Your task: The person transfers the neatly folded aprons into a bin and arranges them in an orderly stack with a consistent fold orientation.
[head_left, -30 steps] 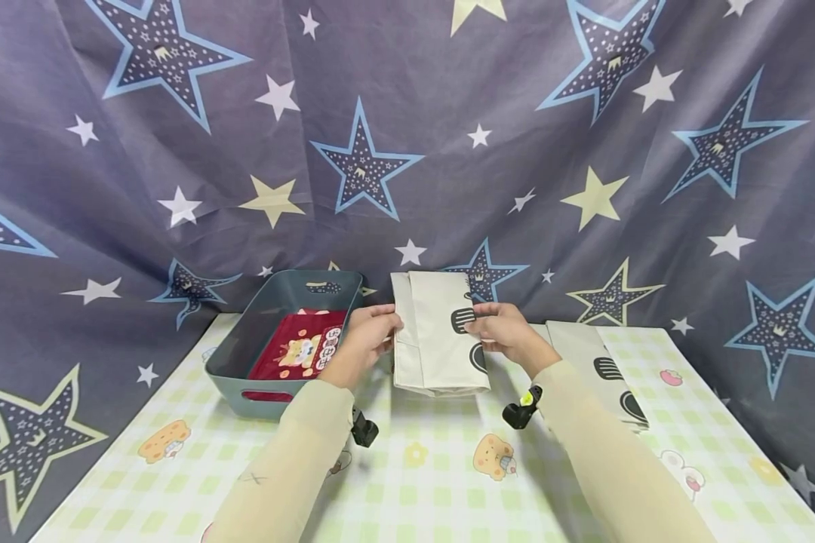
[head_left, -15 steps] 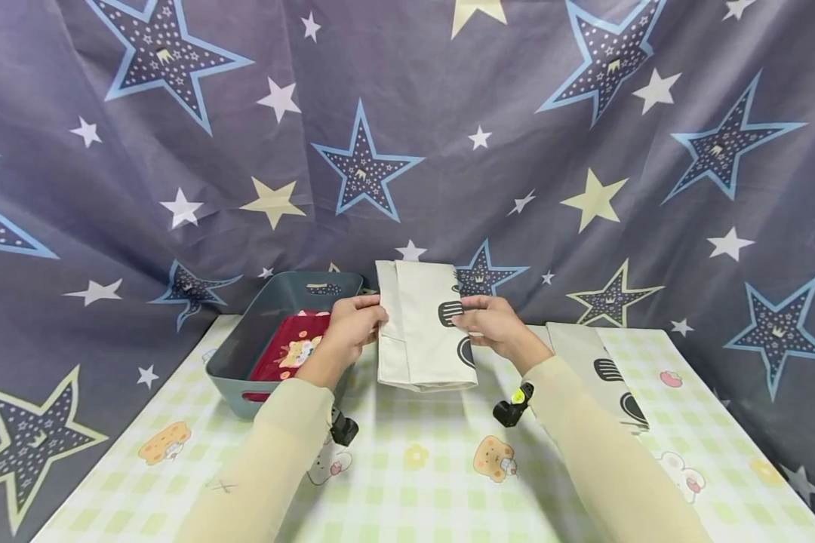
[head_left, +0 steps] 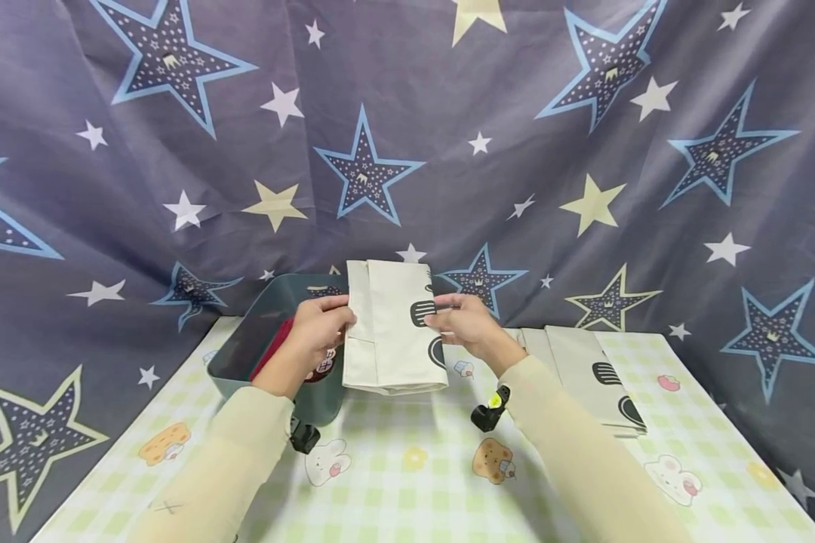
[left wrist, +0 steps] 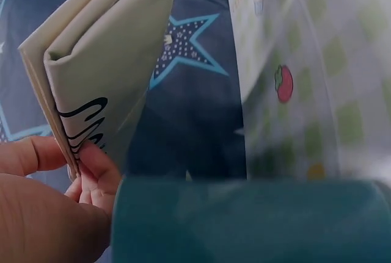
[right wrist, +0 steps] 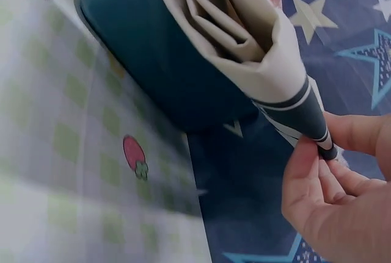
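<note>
A folded cream cloth (head_left: 397,328) with black utensil prints hangs above the table, level with the bin's right side. My left hand (head_left: 318,326) pinches its left edge between thumb and fingers; my right hand (head_left: 470,324) pinches the right edge. In the right wrist view, several layers show at the folded cloth's end (right wrist: 244,43). Behind my left hand and the cloth stands a blue-green bin (head_left: 244,354), its right part covered from the head view. Inside the bin lies a red printed cloth (head_left: 272,348), mostly hidden by my left hand.
Another folded cream cloth (head_left: 577,369) lies on the table at the right, partly behind my right forearm. A checked tablecloth (head_left: 414,490) covers the table. The star-patterned curtain (head_left: 448,188) hangs right behind the table's back edge.
Both hands have moved left together, carrying the folded cream cloth from beside the bin to partly in front of its right wall. More of the red cloth is now hidden.
</note>
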A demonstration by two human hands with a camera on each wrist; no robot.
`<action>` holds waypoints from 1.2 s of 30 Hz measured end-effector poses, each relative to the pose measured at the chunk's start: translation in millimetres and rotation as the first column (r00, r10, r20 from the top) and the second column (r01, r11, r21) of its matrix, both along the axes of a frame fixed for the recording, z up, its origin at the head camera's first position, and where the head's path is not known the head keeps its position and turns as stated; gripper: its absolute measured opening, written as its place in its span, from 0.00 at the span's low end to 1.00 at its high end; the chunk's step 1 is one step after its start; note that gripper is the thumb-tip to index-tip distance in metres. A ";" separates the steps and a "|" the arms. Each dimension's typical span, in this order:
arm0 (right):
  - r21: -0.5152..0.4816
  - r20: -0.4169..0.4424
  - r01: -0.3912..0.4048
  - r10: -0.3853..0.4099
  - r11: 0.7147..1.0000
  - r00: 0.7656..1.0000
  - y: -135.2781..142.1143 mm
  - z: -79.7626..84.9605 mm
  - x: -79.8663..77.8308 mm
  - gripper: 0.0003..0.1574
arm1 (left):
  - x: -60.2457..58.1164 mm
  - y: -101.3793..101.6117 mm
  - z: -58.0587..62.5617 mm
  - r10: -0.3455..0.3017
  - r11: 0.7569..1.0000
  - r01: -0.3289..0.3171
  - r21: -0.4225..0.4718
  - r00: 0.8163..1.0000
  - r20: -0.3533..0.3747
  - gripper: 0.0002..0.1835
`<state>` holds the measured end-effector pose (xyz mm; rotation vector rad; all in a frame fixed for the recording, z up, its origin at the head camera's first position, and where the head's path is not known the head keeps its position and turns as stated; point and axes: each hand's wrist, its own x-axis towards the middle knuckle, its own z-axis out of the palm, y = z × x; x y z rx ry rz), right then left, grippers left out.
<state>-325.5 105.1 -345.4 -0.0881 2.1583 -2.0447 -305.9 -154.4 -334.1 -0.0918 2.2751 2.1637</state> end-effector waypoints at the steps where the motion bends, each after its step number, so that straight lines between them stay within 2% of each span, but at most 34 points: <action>1: 0.000 -0.002 0.001 -0.001 1.000 1.000 -3.8 0.3 0.7 0.33 | 0.2 -3.8 0.4 0.003 1.000 -0.003 -0.008 1.000 0.000 0.27; 11: -0.033 -0.044 -0.016 0.014 0.999 0.999 -38.3 5.9 10.6 0.32 | 5.3 -39.9 2.0 -0.004 1.000 0.004 -0.018 1.000 -0.026 0.29; 18: -0.061 -0.026 -0.015 0.013 0.998 1.000 -52.8 5.3 15.2 0.32 | 7.1 -59.3 2.5 -0.012 1.000 0.012 0.022 1.000 0.027 0.31; 22: -0.093 -0.030 0.000 -0.002 0.996 1.000 -64.0 8.0 17.0 0.32 | 5.3 -68.5 7.6 -0.002 1.000 0.001 0.020 1.000 0.008 0.31; 29: -0.160 -0.010 0.044 -0.046 0.986 0.999 -91.9 12.0 17.9 0.33 | -0.8 -89.4 12.3 0.051 0.998 -0.051 -0.047 0.999 -0.001 0.31; 36: -0.233 0.015 0.072 -0.070 0.970 0.997 -125.9 14.4 13.0 0.31 | -8.4 -121.5 18.3 0.060 0.991 -0.059 -0.118 0.998 0.000 0.31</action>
